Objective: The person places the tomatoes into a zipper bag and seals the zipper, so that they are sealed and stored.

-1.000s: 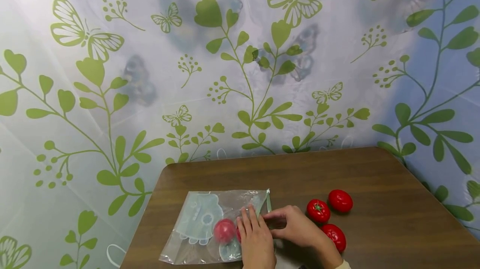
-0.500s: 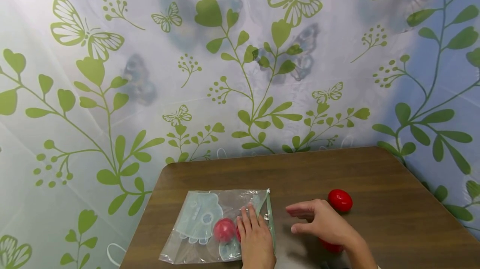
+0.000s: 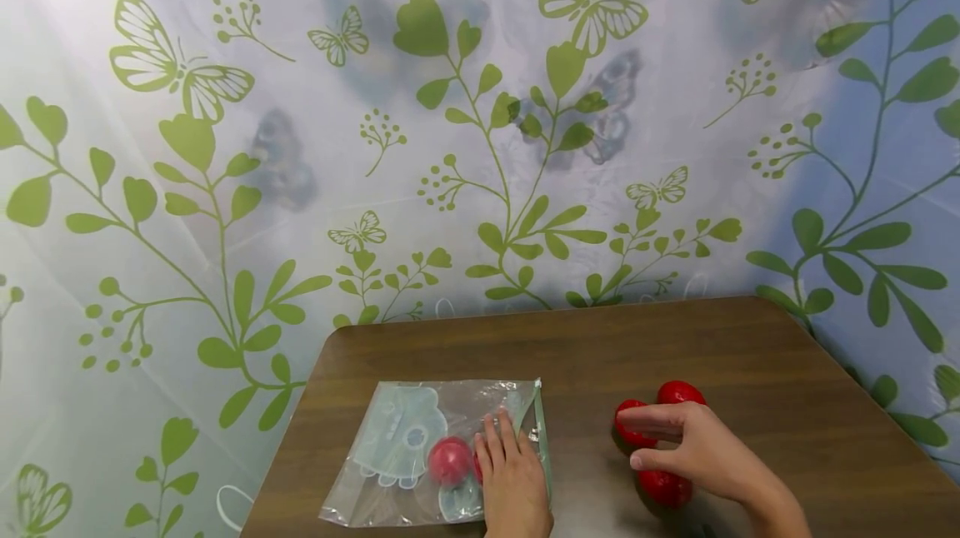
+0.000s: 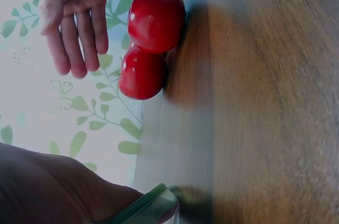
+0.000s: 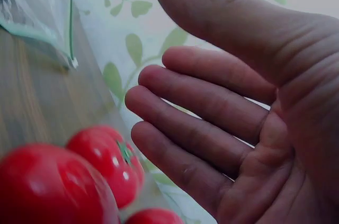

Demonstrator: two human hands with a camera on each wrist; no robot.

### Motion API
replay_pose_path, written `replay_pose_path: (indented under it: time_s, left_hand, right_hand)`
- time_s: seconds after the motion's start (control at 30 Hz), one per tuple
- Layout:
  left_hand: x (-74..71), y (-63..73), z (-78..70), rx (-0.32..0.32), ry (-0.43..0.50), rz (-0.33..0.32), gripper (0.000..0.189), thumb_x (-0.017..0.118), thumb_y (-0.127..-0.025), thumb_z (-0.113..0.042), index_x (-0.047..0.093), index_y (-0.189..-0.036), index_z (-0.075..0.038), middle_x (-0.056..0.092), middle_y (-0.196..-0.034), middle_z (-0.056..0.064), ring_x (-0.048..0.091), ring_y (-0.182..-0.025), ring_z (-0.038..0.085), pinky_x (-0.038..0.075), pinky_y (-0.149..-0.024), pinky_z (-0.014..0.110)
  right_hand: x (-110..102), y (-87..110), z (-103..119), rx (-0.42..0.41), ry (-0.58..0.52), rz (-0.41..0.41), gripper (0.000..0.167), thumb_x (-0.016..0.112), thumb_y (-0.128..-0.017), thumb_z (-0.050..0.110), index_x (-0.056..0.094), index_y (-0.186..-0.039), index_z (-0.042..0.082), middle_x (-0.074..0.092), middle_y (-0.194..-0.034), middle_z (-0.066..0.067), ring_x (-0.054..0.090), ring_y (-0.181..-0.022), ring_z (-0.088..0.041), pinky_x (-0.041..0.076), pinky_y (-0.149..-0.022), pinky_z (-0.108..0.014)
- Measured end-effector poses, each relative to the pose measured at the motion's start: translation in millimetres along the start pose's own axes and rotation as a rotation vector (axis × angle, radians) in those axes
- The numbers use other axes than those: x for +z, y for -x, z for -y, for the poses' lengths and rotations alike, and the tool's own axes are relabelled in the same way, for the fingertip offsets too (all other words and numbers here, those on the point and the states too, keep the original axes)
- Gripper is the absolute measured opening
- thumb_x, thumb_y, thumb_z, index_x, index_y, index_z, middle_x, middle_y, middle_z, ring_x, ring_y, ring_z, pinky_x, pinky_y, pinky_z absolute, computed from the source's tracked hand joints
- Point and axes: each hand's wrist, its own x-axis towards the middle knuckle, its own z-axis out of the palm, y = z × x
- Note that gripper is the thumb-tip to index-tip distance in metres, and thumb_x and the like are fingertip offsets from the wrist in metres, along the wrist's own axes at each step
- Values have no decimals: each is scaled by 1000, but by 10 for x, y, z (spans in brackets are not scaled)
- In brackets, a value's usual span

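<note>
The table (image 3: 585,351) bears one clear bag (image 3: 401,438) and three loose tomatoes (image 3: 664,490).

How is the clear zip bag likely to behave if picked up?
Probably floppy: the clear zip bag has wrinkled film. A round red item inside may roll, shifting its weight. The green-edged mouth gapes, so that item could spill.

The patterned backdrop (image 3: 465,146) glowed brightest at the upper left, small glints dotted the red tomatoes (image 4: 156,23), and both wrist views looked hazy.
</note>
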Motion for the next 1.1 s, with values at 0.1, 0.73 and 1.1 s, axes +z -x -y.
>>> replay_pose_path:
  time_s: [0.1,0.73,1.1]
  left_hand:
    - [0,-4,3,2,-3,13,103,105,-51,-23,65,-143,-1,46,-167,25,43,-156,49,37,-126,64]
    - [-23,-8,5,2,25,36,104,105,-52,-22,64,-144,1,45,-168,26,41,-157,50,35,-127,65]
    - [-4,-1,-2,3,27,8,103,105,-52,-22,64,-143,2,47,-166,27,42,-156,50,35,-127,65]
  right_hand:
    - [-66,67,-49,31,-12,3,57,86,-96,28,69,-145,7,75,-141,-16,74,-124,-38,66,-93,-37]
    - [-345,503,-470,62,-108,-5,56,77,-103,15,59,-149,-9,69,-144,-29,65,-118,15,61,-90,-18]
    - [-420,662,-718,91,-77,11,58,74,-105,15,54,-149,-16,65,-143,-36,66,-116,14,61,-89,-18]
